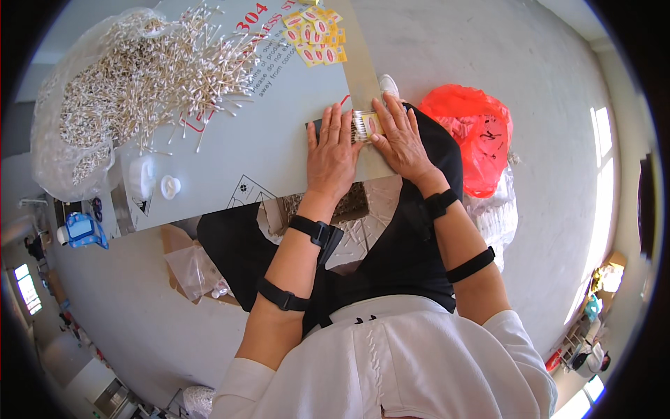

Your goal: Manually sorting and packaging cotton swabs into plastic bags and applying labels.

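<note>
At the table's right edge, a small flat bundle of cotton swabs (359, 126) lies between my two hands. A yellow-and-white printed label or packet (373, 124) sits against its right end. My left hand (331, 153) rests flat, fingers stretched out, over a dark flat piece (311, 130) at the bundle's left side. My right hand (401, 140) lies with fingers extended over the right part of the label, its thumb on the near side. The palms and fingers hide part of the bundle, and I cannot tell whether it is inside a wrapper.
A big heap of loose cotton swabs (160, 77) spills from a clear bag at the far left. Yellow packets (315, 35) lie at the far edge. A white lid (170, 186) is near left. A red plastic bag (474, 133) stands right; an open box (352, 202) sits below the table.
</note>
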{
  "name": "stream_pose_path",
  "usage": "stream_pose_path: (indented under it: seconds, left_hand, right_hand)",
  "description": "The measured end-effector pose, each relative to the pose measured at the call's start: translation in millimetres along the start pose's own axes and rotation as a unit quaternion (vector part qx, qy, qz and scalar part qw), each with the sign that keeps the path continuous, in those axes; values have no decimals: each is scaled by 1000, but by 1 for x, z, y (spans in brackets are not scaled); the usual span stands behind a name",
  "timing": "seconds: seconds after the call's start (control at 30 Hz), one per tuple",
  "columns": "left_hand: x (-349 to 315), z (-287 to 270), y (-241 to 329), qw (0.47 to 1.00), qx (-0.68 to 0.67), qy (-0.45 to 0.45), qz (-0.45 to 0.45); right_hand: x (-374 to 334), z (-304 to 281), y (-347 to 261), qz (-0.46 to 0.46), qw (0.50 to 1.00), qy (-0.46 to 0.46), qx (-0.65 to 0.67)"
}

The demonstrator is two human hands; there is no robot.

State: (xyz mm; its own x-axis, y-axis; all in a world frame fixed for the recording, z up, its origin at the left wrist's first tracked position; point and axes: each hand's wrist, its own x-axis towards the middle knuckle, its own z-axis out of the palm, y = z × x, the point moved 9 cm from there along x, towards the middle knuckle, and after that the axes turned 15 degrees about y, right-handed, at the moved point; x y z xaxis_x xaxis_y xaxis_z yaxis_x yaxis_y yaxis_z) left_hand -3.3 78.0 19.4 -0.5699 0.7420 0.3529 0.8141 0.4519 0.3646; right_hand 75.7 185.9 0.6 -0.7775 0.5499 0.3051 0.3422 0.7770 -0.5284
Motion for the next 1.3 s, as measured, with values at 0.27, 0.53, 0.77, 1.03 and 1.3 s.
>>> stream_pose_path:
  seconds: [0.27, 0.53, 0.77, 1.03, 1.3]
  left_hand:
    - [5, 5, 1, 999, -43, -10, -9]
    - [22, -1, -8, 924, -330, 151, -119]
    - [19, -6, -14, 894, -371, 183, -171]
    - [18, -2, -14, 867, -408, 198, -208]
    - [19, -2, -9, 842, -429, 225, -237]
  right_hand:
    - [0, -1, 0, -1, 1000, 15, 10]
    - [0, 0, -3, 21, 996, 45, 70]
    - [-2, -2, -4, 126, 971, 80, 189]
    - [-3, -9, 0, 182, 918, 139, 324]
    - [-4, -3, -7, 179, 955, 112, 210]
